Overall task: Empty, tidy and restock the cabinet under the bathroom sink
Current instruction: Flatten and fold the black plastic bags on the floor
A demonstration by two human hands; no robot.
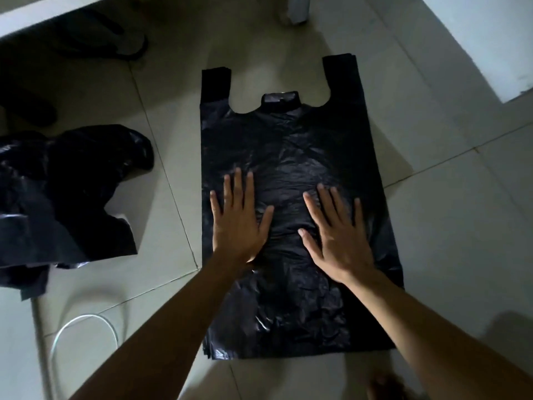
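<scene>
A black plastic carrier bag [291, 145], or a flat stack of them, lies spread out on the tiled floor with its two handles pointing away from me. My left hand [238, 223] presses flat on its left middle, fingers straight and spread. My right hand [336, 235] presses flat on its right middle, fingers likewise straight. Both palms lie on the plastic and hold nothing.
A crumpled heap of more black bags [60, 194] lies on the floor at the left. Dark sandals [115, 39] sit at the upper left under a white edge. A white cable loop [83, 330] curls at the lower left. A white post [298, 8] stands at the top.
</scene>
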